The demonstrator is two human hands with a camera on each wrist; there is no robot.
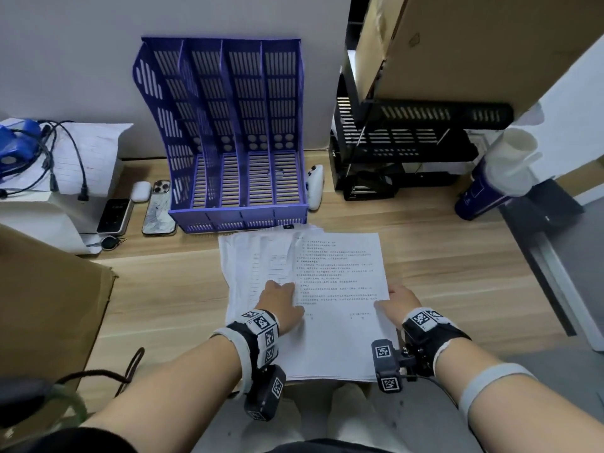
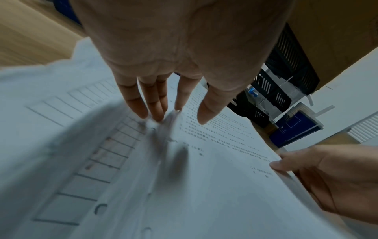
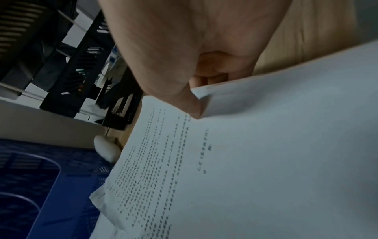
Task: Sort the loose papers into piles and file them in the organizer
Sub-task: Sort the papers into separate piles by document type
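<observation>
The fingers (image 2: 141, 103) of the left hand (image 1: 281, 302) lie straight and slightly spread, their tips pressing down on the paper at the left edge of the top printed sheet (image 1: 340, 289). The right hand (image 1: 397, 300) pinches that same sheet at its right edge, thumb (image 3: 190, 105) on top and the curled fingers tucked beneath, so the edge lifts a little off what lies under it.

Both hands work at the near end of the heap of loose papers (image 1: 255, 273), which lies on the wooden desk (image 1: 441, 256) in one overlapping spread: the text page uppermost to the right, ruled forms showing beneath it to the left. No separate piles are visible anywhere on the desk.

Just beyond the far edge of the papers stands the purple file organizer (image 1: 235, 142), its upright compartments showing only bare slats, with no sheet in any of them.

By this showing the sorting is at its very start: the first sheet is probably being peeled away, and all the piling and filing remains to be done.
</observation>
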